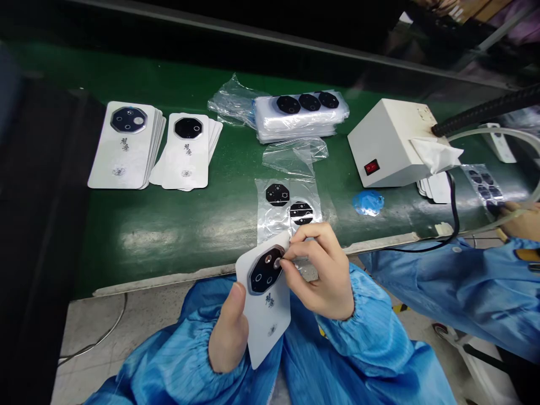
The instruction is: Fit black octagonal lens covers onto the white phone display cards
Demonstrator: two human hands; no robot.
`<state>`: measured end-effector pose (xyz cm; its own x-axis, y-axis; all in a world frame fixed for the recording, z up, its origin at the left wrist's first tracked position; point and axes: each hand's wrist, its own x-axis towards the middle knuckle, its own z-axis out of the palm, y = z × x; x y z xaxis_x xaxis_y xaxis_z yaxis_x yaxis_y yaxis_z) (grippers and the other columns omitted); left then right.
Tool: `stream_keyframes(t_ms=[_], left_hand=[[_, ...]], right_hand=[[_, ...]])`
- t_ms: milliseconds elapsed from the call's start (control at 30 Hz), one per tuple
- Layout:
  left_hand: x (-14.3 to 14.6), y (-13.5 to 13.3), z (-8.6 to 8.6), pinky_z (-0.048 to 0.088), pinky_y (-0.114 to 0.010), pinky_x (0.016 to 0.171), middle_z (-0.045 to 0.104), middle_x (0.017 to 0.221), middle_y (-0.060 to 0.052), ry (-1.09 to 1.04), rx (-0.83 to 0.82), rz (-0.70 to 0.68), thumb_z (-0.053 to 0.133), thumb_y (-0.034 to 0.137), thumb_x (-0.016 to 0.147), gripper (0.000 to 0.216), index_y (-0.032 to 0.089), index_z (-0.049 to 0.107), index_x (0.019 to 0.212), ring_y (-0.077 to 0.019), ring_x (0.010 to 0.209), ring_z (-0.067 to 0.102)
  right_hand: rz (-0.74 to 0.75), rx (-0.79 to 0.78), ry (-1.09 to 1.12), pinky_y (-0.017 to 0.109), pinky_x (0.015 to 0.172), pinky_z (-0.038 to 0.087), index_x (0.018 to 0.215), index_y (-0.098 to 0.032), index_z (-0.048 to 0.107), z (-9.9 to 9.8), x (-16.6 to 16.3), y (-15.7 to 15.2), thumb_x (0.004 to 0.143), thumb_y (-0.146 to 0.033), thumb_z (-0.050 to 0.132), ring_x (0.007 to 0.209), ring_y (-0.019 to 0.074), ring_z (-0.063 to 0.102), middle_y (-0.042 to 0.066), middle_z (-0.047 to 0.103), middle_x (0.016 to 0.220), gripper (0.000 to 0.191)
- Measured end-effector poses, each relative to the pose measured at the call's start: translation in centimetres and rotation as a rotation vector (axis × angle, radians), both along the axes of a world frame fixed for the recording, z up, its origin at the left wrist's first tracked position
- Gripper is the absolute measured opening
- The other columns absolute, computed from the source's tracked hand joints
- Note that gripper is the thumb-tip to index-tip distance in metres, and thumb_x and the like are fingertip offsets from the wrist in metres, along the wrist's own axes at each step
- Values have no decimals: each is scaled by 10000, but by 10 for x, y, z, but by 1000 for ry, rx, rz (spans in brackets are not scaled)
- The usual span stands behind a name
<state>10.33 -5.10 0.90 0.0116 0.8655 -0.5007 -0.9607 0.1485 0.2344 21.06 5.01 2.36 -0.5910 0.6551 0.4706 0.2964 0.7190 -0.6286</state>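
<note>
Near, lower centre of frame: left hand grips a white panel by its left edge, thumb on the front face, other fingers out of sight behind it; panel tilted, in front of the bench edge. Right hand, centre: thumb and forefinger drawn into a narrow pinch at the right side of the panel's black camera plate, touching near a small round ring; cannot tell whether a loose piece sits between the tips. Just beyond, on the green bench, a clear sheet bears black octagonal pieces. Blue film discs lie right of centre. At right, a co-worker's blue sleeve. Farther, upper left: two fanned stacks of white panels. Upper centre: a pile of clear bags with three black plates on top. Upper right: a white box with a red switch.
</note>
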Motion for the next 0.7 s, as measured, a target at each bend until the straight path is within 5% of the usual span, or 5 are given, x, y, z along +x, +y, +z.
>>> stream_keyframes(t_ms=[233, 400, 700], left_hand=[[3, -2, 2, 325, -452, 1093, 728, 1040, 0, 4, -56, 32, 702, 500, 694, 381, 271, 726, 997, -341, 1282, 424], [1, -3, -1, 320, -462, 1100, 739, 1001, -30, -6, -16, -25, 690, 505, 700, 338, 229, 757, 883, -355, 1293, 408], [-3, -7, -12, 371, -419, 1069, 713, 1086, 15, 35, 28, 101, 646, 416, 783, 309, 244, 715, 1030, -320, 1231, 491]], right_hand=[[-2, -53, 9, 295, 637, 458, 792, -191, 530, 2, 0, 0, 788, -87, 542, 762, 145, 519, 34, 510, 852, 105], [1, -181, 54, 291, 640, 458, 767, -195, 524, 1, 0, 1, 789, -110, 541, 756, 141, 511, 24, 498, 842, 88], [37, -404, 189, 276, 626, 437, 745, -182, 542, -3, 0, 3, 782, -100, 548, 753, 131, 490, 21, 487, 829, 90]])
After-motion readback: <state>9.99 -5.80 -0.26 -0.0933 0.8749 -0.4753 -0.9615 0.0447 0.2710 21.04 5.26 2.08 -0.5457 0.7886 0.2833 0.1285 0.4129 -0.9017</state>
